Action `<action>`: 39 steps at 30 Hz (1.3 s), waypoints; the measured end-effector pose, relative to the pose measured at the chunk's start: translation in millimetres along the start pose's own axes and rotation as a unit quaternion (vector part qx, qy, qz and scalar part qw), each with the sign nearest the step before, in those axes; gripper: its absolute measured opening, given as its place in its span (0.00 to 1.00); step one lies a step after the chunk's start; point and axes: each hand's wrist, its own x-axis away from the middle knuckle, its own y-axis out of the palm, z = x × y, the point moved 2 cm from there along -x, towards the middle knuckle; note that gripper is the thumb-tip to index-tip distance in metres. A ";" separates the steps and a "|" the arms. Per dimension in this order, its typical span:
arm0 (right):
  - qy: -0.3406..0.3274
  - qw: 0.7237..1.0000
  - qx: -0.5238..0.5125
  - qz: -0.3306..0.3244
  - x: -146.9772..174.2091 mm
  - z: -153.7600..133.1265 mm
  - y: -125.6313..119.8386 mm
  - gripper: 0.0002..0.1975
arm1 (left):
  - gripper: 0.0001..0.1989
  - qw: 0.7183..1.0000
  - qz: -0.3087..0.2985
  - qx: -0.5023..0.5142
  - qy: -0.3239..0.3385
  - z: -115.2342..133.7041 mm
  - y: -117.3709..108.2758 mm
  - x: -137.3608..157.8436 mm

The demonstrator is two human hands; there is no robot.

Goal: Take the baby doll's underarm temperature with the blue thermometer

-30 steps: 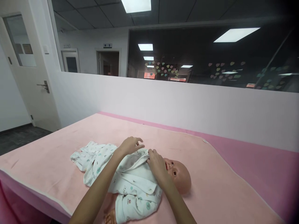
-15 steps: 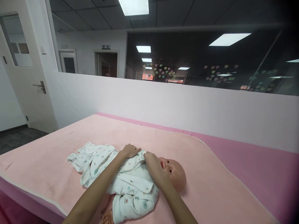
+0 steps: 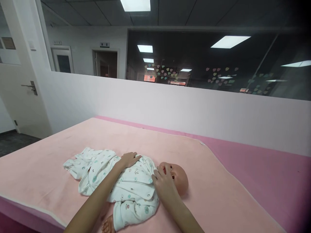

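Observation:
A baby doll (image 3: 181, 178) lies on its back, head to the right, on the bed-like surface. It has on a white printed baby shirt (image 3: 136, 181), whose front flap lies across the chest. White printed baby trousers (image 3: 97, 161) stretch out to the left. My left hand (image 3: 130, 160) rests open on the far side of the shirt, fingers lying over the cloth. At the collar, just under the doll's chin, my right hand (image 3: 166, 186) has its fingers bent onto the shirt's edge; the thumb is hidden. One doll hand (image 3: 108, 224) sticks out of the near sleeve.
A peach-pink sheet (image 3: 218, 194) covers the surface, with a darker pink cover (image 3: 262, 161) beneath it at the right and back. Behind rises a white half wall (image 3: 170, 105) with a window above. A door (image 3: 21, 90) stands at the left.
The shirt's front flap, lifted and partly folded open before, now lies down over the chest. My right hand has come down to the collar. The view has shifted slightly right.

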 end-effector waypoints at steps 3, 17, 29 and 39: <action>0.018 0.991 -0.111 0.079 10.4 11.2 -12.6 0.11 | 0.29 1.000 0.005 0.004 0.003 -0.2 0.6 2.4; 0.375 0.522 -0.759 0.107 28.9 121.5 89.9 0.24 | 0.25 1.000 0.023 0.007 0.014 3.1 -1.6 14.4; 0.286 0.546 -0.787 0.016 31.7 116.5 76.9 0.15 | 0.25 1.000 0.027 0.013 0.009 5.3 -7.0 19.2; 0.307 0.594 -0.743 0.027 27.0 114.9 61.7 0.19 | 0.26 0.999 0.029 0.012 0.012 4.1 -5.1 19.2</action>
